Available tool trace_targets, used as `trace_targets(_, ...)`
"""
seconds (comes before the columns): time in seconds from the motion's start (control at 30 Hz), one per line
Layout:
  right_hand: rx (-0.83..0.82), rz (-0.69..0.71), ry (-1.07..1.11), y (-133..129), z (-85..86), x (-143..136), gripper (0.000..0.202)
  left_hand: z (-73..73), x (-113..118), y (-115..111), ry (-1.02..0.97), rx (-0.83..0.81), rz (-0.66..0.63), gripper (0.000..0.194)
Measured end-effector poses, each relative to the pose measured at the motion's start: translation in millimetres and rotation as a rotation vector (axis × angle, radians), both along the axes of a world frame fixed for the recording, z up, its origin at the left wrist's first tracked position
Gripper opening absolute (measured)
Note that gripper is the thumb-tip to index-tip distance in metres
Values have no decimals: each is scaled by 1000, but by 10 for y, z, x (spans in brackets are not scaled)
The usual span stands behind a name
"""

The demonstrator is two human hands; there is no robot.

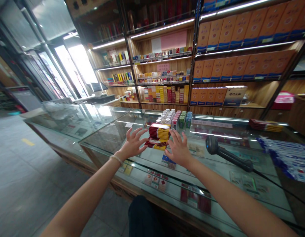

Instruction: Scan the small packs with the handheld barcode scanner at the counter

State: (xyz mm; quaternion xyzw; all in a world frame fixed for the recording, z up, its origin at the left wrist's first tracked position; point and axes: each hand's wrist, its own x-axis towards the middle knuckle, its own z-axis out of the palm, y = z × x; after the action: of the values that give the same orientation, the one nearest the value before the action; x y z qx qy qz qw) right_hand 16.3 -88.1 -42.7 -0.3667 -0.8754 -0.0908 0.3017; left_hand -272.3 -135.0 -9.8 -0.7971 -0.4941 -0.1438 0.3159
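A stack of flat red-and-yellow snack packets lies on the glass counter, with more of the same kind at its lower front edge. On the stack's left side is my left hand, fingers spread and the thumb tip at the lower packets. My right hand is at the stack's right edge, its fingers apart and fingertips touching or close to the packets. Neither hand is closed around a packet. Just behind the stack stand white-capped clear containers and rows of small pink, green and blue packs.
A black handheld scanner with a cable lies right of my right hand. Blue-and-white packets and more red-and-yellow packets are farther right. The glass display counter extends left. Shelves behind hold orange boxes and small packs.
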Motion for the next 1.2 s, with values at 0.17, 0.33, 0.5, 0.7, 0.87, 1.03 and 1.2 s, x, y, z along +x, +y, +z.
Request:
trace_targets(0.17,15,-4,0,7,-15,-10,31,-6,1,10,9,9,5,23)
trace_targets(0.33,30,0,7,27,-40,-16,32,-1,6,16,4,14,-6,23)
trace_targets(0.5,26,-4,18,41,-52,-20,34,-19,-6,31,9,48,-29,24)
trace_targets(0.7,32,3,45,38,-57,-16,46,-27,-45,47,21,15,3,48)
trace_targets(0.87,47,14,36,52,-73,-16,69,-4,-46,41,52,-14,8,66)
trace_targets(1.03,36,12,8,60,-62,-17,74,14,-44,41,103,-1,-9,67)
trace_targets(1.2,-5,20,26,48,-18,-28,71,57,-42,67,144,5,-23,70)
